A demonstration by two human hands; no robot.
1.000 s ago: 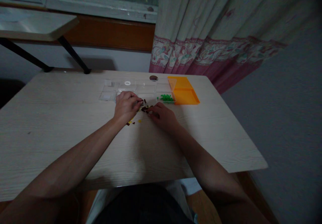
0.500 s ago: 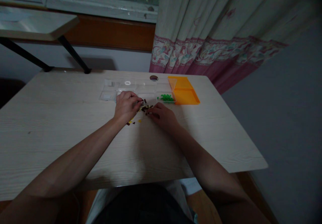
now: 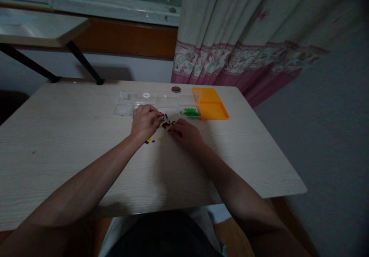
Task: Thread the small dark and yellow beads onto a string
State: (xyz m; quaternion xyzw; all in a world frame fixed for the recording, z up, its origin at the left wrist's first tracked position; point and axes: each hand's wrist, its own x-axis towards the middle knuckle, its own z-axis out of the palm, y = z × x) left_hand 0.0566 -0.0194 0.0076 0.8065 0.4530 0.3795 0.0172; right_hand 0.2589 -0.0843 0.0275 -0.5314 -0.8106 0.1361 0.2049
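A small pile of dark brown and pale pieces (image 3: 166, 124) lies on the table between my hands. My left hand (image 3: 144, 121) is at its left side, palm down, with fingers curled and thumb and fingertips close together. Whatever it pinches is too small to make out. On the pile's right edge, my right hand (image 3: 186, 133) has thumb and index finger pinched together; what is between them is hidden. A few yellow pieces (image 3: 160, 138) and dark pieces lie nearer me, below the left fingers. Green pieces (image 3: 191, 112) fill one compartment of the clear plastic box (image 3: 167, 100) behind my hands.
An orange lid or tray (image 3: 212, 105) adjoins the clear box on the right. Behind the box is a dark round spot (image 3: 176, 89). A raised shelf (image 3: 43, 30) on black legs stands at the left, and a curtain (image 3: 225, 57) hangs behind the table (image 3: 115, 180).
My right hand has shifted very slightly toward me at the pile's edge. My left hand has stayed almost still.
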